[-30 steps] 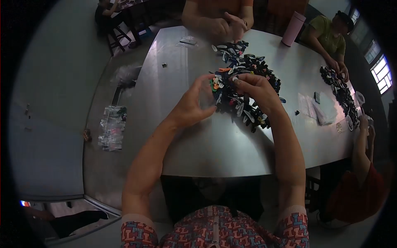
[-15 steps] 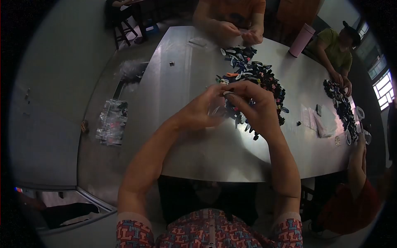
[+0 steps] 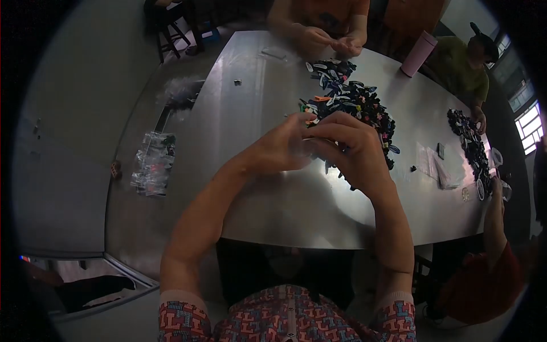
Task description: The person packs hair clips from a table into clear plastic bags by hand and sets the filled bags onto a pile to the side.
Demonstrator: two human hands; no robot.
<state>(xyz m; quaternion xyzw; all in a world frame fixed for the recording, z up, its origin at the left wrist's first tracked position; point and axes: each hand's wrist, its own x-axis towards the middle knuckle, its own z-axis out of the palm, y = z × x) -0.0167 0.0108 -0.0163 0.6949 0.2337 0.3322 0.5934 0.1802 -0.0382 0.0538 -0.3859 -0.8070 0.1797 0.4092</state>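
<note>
Over the near side of a big pile of hair clips (image 3: pixel 370 108), my two hands meet. My left hand (image 3: pixel 285 145) is curved round a clear plastic bag (image 3: pixel 300 147), thumb below and fingers above. My right hand (image 3: pixel 350 148) is closed, its fingertips at the bag's opening; a small pale clip seemingly lies between them, mostly hidden. The pile is mainly black and dark blue, with white, orange and green pieces at its left edge.
Metal table (image 3: pixel 256 211); pink bottle (image 3: pixel 419 54) at its far edge. Flat plastic bags (image 3: pixel 441 171) lie on the right, beside a second clip pile (image 3: pixel 472 142). Filled bags (image 3: pixel 154 165) are at the left. Co-workers' hands (image 3: pixel 336 43) are across the table, others at the right.
My right hand has moved from over the pile to my left hand, bringing the small clip to the bag. The view has shifted slightly. The co-worker's hands opposite have come together.
</note>
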